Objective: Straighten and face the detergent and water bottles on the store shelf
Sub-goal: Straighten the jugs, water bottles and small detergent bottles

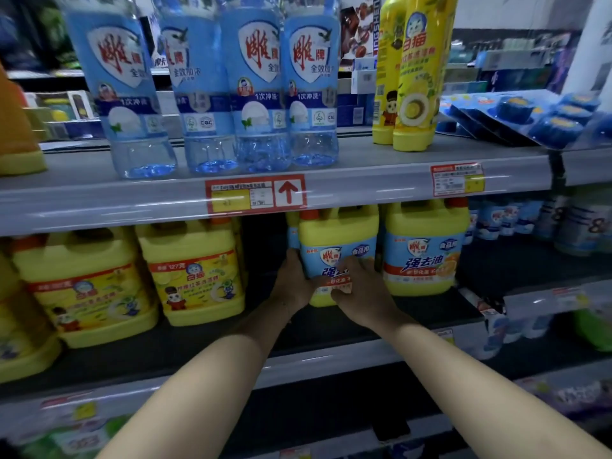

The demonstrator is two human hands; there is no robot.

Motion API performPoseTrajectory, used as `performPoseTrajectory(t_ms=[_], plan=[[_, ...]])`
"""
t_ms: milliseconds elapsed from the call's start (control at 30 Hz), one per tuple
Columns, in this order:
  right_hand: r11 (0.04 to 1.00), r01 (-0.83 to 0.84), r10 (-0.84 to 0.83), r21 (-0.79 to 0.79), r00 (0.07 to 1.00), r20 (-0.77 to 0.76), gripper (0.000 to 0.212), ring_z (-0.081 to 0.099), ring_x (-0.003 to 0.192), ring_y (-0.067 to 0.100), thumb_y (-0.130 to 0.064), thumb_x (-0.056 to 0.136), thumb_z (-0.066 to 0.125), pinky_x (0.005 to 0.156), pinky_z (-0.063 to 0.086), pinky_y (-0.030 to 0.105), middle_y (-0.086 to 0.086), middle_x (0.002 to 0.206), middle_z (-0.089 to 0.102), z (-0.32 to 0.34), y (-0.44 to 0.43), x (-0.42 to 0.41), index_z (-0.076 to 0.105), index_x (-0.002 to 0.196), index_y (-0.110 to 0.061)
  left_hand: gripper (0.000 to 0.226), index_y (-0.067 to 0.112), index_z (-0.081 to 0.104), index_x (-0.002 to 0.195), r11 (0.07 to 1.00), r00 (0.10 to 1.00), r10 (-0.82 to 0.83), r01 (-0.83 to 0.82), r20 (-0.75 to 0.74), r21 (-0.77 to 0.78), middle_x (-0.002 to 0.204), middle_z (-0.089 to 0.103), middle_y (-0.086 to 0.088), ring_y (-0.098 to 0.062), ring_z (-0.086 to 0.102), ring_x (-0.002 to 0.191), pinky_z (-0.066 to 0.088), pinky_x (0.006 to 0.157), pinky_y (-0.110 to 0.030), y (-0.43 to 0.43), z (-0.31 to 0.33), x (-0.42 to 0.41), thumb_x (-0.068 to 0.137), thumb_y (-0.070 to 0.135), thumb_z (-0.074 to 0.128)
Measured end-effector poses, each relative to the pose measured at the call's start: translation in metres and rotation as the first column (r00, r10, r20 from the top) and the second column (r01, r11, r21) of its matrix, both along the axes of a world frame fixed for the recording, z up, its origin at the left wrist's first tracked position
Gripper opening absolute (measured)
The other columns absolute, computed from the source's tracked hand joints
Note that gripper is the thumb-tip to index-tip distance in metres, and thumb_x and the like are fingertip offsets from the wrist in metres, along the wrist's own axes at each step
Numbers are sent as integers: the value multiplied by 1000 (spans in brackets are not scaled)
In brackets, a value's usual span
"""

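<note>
Left grip (293, 279) and right grip (359, 289) both hold one detergent jug (337, 241).
It stands on the lower shelf (331, 327), just beside a twin jug (420, 253). A rough turn could bump the twin, and a hard pull could slide it off the edge.

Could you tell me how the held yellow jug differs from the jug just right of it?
The held jug is gripped by the left hand and right hand, its label partly hidden; the neighbour jug is untouched, label showing. The held jug sits nearer the shelf front than the neighbour jug. Both are yellow with blue labels.
</note>
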State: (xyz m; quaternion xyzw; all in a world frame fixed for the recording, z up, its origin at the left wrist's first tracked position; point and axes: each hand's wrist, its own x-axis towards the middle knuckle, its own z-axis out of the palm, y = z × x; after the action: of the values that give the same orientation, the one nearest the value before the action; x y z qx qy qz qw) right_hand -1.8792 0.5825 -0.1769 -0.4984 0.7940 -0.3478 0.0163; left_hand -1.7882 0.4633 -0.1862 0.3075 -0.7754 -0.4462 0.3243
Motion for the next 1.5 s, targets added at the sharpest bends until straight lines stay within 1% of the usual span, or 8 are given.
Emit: performPoseTrajectory(t_ms=[133,300,633,767,867,1033,1133,1500], plan=[[994,-112,111,-6,990,-83,30,53,111,23,-23,88,60,81,40,26,6,119,53,4,-3,16,54,115,-13,67,9,37,121,997,997,-18,24,72,-75,125,51,-6,-16,52,112,47,94,-31,0,4,12,73,22,82],[944,-329,322,-25,935,-146,25,62,93,23,-24,85,60,74,50,33,4,105,63,20,-22,61,59,109,-18,16,8,55,99,928,968,105,-12,229,-373,95,61,-9,-21,59,87,46,71,-29,-5,21,71,83,8,60],[807,-590,577,-4,791,-205,27,56,104,23,-25,87,58,75,47,32,1,118,58,13,-86,194,59,113,-18,31,8,53,105,665,824,537,-283,180,-691,111,45,-5,-24,54,94,43,67,-29,-39,1,278,79,11,70],[759,-649,645,60,736,-207,40,54,110,26,-27,91,54,76,47,34,1,134,47,12,-119,253,50,130,-19,49,1,47,105,540,629,771,-563,100,-626,108,45,-15,-35,48,99,46,74,-41,-70,-8,354,73,21,79],[740,-661,667,124,698,-263,58,33,136,29,-27,92,51,98,43,41,1,154,24,11,-142,297,32,147,-26,86,-3,42,120,529,561,823,-697,91,-485,119,41,-21,-40,44,109,46,85,-48,-94,-10,393,57,28,90],[737,-644,663,206,630,-404,87,-24,145,22,-21,89,53,116,10,50,-13,155,-29,5,-175,349,-4,150,-43,145,6,0,148,628,639,767,-728,59,-275,145,16,-19,-36,30,131,46,92,-51,-124,-4,420,43,30,97],[776,-590,616,223,633,-468,92,-31,142,21,-23,87,56,116,2,47,-12,152,-36,-1,-190,366,-8,151,-38,157,14,-19,148,687,686,723,-703,79,-184,151,10,-18,-38,34,131,41,94,-47,-135,-2,427,43,33,96],[842,-474,537,256,700,-470,79,-30,140,12,-27,90,53,112,-10,38,-4,159,-20,-6,-200,361,6,153,-31,156,14,-28,146,815,818,574,-565,47,-126,155,-7,-17,-30,11,143,23,112,-43,-166,2,428,50,21,95]])
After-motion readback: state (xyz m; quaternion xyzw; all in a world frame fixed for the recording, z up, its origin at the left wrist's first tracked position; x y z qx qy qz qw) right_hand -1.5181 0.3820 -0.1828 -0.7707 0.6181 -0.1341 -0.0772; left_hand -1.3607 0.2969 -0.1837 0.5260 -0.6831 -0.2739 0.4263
